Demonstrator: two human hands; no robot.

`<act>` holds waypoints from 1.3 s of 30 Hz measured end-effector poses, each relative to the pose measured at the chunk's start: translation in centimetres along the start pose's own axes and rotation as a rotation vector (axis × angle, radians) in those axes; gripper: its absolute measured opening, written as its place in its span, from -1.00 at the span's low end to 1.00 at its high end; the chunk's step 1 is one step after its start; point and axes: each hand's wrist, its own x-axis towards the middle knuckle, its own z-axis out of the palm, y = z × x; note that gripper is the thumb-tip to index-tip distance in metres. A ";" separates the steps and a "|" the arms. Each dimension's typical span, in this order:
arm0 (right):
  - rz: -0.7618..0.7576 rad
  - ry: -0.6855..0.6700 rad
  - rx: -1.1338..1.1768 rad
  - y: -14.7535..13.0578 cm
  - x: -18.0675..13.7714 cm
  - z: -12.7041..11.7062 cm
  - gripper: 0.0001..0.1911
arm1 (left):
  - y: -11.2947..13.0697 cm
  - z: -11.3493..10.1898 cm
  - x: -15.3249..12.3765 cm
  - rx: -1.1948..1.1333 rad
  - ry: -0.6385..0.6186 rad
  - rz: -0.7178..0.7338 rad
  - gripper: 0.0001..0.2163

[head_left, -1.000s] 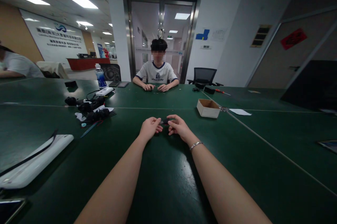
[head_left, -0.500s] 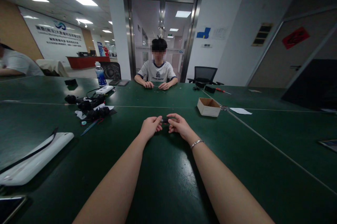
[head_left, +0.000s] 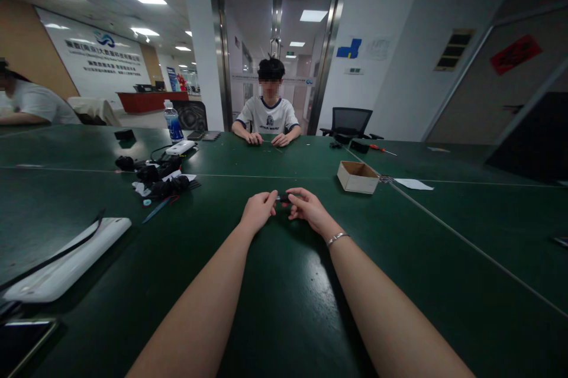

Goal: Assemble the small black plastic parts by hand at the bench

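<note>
At a glossy green table (head_left: 284, 307), held dark object (head_left: 284, 198), glass doors (head_left: 249, 29) beyond

A small dark piece (head_left: 283, 198) is showing only its middle.
The left hand (head_left: 259, 213) and right hand (head_left: 309, 211) are hiding its ends, and its kind is remaining too small to tell; both forearms (head_left: 199, 307) are running out past the bottom edge. The lower left corner is cropping a dark-faced device (head_left: 26, 345). The open box (head_left: 357, 182) is concealing its own floor, the bench (head_left: 284, 295) is blocking the lower body of the person opposite (head_left: 268, 116), and the left edge is cutting off another person (head_left: 42, 103).
</note>
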 end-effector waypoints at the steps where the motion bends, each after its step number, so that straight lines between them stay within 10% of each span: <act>1: 0.008 0.009 -0.003 0.0 0.0 0.0 -0.74 | 0.0 0.1 0.0 -0.021 -0.001 0.003 -0.58; 23: 0.039 0.017 -0.009 -0.1 0.0 0.1 -0.88 | 0.9 -0.3 -0.5 -0.352 -0.100 0.014 -0.68; 39: -0.044 -0.117 0.040 -0.4 -0.4 -0.1 -0.60 | 0.2 0.0 -0.1 -0.094 0.033 -0.075 -0.48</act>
